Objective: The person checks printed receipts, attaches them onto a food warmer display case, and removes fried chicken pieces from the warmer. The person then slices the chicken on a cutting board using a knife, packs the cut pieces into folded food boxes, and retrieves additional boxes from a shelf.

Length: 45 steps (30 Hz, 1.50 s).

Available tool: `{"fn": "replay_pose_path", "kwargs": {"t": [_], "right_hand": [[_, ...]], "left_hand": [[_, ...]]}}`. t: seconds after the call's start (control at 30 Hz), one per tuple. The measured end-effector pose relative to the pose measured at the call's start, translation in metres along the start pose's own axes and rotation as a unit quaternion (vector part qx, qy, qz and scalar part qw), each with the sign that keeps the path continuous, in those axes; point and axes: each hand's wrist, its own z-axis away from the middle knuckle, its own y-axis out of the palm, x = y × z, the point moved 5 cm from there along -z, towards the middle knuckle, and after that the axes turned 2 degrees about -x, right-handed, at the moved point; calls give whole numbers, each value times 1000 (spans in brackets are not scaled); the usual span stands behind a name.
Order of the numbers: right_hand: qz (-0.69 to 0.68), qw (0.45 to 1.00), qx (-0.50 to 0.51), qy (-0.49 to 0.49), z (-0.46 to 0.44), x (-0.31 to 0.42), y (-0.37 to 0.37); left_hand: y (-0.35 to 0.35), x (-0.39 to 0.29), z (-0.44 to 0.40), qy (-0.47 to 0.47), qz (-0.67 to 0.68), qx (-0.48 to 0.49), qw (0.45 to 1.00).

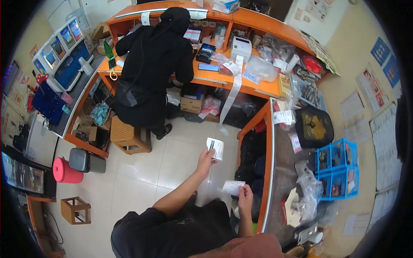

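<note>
My left hand (205,163) is raised out in front of me, its fingers closed on a white printed paper label (216,149) with dark bars and text. Lower and to the right, my right hand (245,198) pinches another white printed label (233,187) by its right edge. The two labels are apart from each other, above the tiled floor. Fine print on both is too small to read. Ahead, a white label printer (241,47) stands on the orange desk (258,86), and a long paper strip (232,94) hangs from it over the desk edge.
A person in black (150,64) leans over the desk at left, by a wicker stool (127,135). To my right, a side counter (277,172) carries plastic bags, blue baskets (337,167) and a black tray (316,127). A pink bucket (66,170) and small wooden stool (76,210) stand left.
</note>
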Motion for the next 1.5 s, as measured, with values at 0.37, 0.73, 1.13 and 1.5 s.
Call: {"fn": "replay_pose_path", "kwargs": {"t": [0.37, 0.73, 1.13, 1.5], "right_hand": [[-9, 997, -71, 13, -196, 17, -51], [119, 992, -41, -14, -399, 86, -66], [92, 992, -81, 29, -492, 124, 25], [94, 994, 54, -8, -600, 192, 140]], "left_hand": [[118, -100, -283, 93, -126, 6, 988], [172, -282, -625, 271, -169, -61, 946], [166, -405, -838, 276, -260, -193, 905], [217, -249, -559, -17, -210, 224, 952]]}}
